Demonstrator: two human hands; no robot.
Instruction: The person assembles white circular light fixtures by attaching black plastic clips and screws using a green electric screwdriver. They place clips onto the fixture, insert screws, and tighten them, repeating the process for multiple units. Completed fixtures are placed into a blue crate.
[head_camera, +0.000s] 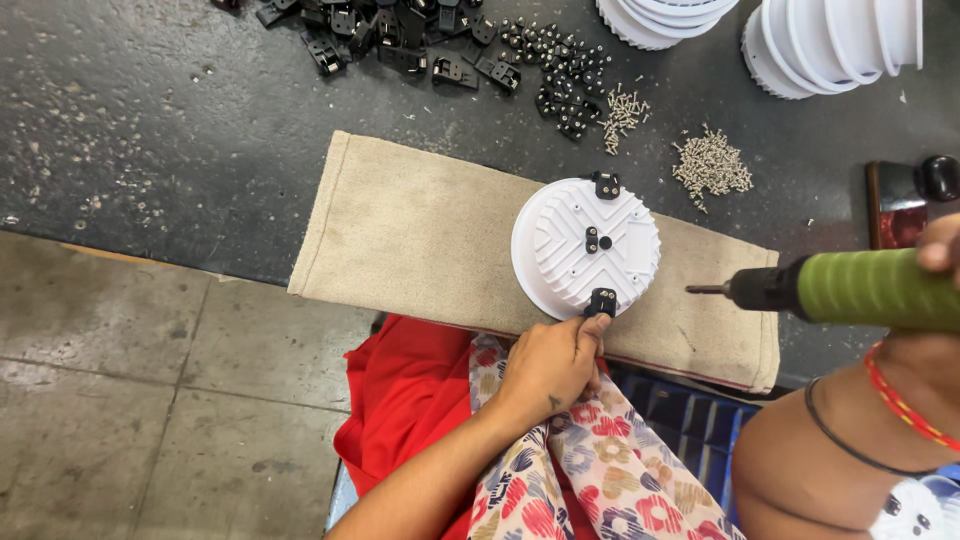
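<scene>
Left hand steadies a white housing while the right holds a driver.
The left hand (548, 362) pinches a black clip (601, 302) at the near rim of the round white housing (585, 246) on the beige cloth (420, 230) over the counter (150, 120). The right hand (940, 245) wraps its grip around the green-handled screwdriver (830, 289), tip just beside the housing.

- A small assembly workshop, judging by the dark, scuffed tabletop (150, 120) used as a workbench.
- Beyond the beige cloth mat (420, 235) lie heaps of black clips (400, 40) and loose screws (710, 165).
- Stacks of white round housings (830, 40) stand past the mat's far right corner.
- A green-handled power screwdriver (850, 288) hovers over the mat's right end.
- A bare concrete floor (120, 400) lies left of the mat.
</scene>
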